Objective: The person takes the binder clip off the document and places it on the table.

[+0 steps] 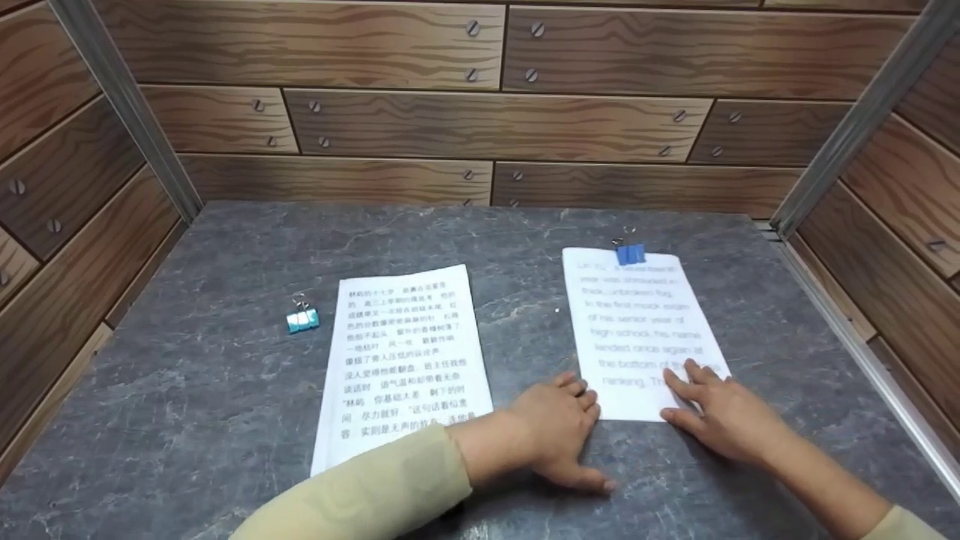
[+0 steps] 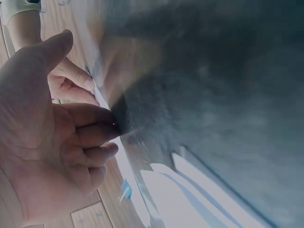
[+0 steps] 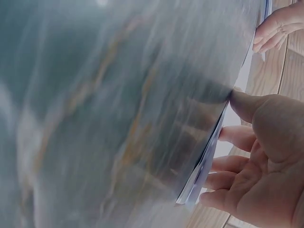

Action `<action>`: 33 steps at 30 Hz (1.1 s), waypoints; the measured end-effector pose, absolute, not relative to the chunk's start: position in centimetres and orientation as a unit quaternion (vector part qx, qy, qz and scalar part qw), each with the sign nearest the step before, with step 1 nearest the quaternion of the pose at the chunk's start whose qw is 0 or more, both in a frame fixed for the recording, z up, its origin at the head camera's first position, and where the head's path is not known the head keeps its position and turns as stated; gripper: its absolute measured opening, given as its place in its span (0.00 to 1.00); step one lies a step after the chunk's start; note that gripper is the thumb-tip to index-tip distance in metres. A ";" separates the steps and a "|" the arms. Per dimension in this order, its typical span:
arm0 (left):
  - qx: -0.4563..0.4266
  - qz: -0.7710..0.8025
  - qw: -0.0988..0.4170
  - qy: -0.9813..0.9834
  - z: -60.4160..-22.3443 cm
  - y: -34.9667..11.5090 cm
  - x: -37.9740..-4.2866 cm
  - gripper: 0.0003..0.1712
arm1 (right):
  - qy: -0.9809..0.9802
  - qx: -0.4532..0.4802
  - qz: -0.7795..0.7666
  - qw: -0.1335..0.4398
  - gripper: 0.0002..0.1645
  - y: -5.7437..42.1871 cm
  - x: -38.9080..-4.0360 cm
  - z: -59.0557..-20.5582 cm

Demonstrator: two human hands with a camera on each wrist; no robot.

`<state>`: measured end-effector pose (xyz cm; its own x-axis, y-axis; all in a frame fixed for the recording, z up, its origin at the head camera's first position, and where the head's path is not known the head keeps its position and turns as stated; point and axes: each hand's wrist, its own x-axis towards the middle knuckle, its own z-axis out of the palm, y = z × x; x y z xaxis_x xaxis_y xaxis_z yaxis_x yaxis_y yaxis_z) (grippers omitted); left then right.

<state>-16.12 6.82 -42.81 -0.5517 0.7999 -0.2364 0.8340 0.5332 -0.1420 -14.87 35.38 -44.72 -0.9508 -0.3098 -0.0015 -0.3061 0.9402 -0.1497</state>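
Note:
A stack of paper with large English print (image 1: 637, 330) lies on the right, a blue binder clip (image 1: 631, 254) gripping its far edge. My left hand (image 1: 559, 431) lies at the stack's near left corner, fingertips touching its edge and thumb apart from it. At the near right corner, my right hand (image 1: 727, 412) rests with spread fingers on the paper's margin. Both hands lie with relaxed fingers, also seen from the palm side in the wrist views. Left of them is a second stack with Chinese print (image 1: 405, 352), its near end partly hidden by my left forearm.
A loose teal binder clip (image 1: 303, 319) stands left of the Chinese stack. The dark marbled tabletop (image 1: 225, 420) is bounded by wood-patterned panels (image 1: 397, 120) at the back and sides, with metal posts at the corners. A tiny white speck lies between the stacks.

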 end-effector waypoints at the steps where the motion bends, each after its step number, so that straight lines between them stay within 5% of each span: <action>1: 0.470 -0.118 0.070 0.872 -42.9 6.5 -15.9 0.61 | 0.985 -0.156 -0.077 0.015 0.37 35.1 -14.7 -44.7; 33: 0.526 -0.070 0.021 0.847 -43.8 -3.1 -11.4 0.58 | 0.979 -0.164 -0.110 0.050 0.39 26.7 -11.2 -44.6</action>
<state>-11.38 -3.13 -43.76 -0.4455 0.8885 -0.1100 0.8945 0.4365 -0.0965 -11.24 26.66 -44.59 -0.9411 -0.3325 -0.0617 -0.3106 0.9221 -0.2309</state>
